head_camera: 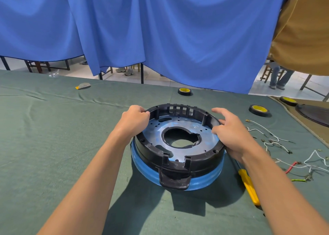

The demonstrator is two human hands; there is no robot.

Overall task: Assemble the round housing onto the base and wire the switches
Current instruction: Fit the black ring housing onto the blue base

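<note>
A black round housing [178, 161] sits on a blue-wrapped round base [210, 177] in the middle of the green table cloth. Inside the ring lies a blue-filmed metal plate [179, 126] with a large centre hole. My left hand [133, 119] grips the housing's far-left rim with curled fingers. My right hand [231, 129] holds the right rim, thumb on the inner edge and fingers spread over the outside. A black handle tab [175, 180] juts out at the front.
Loose white, red and green wires [277, 142] with terminals lie to the right. A yellow screwdriver [249, 186] lies by my right forearm. Three tape rolls [259, 110] sit at the back right. A small grey-and-yellow item [83, 86] lies at the back left.
</note>
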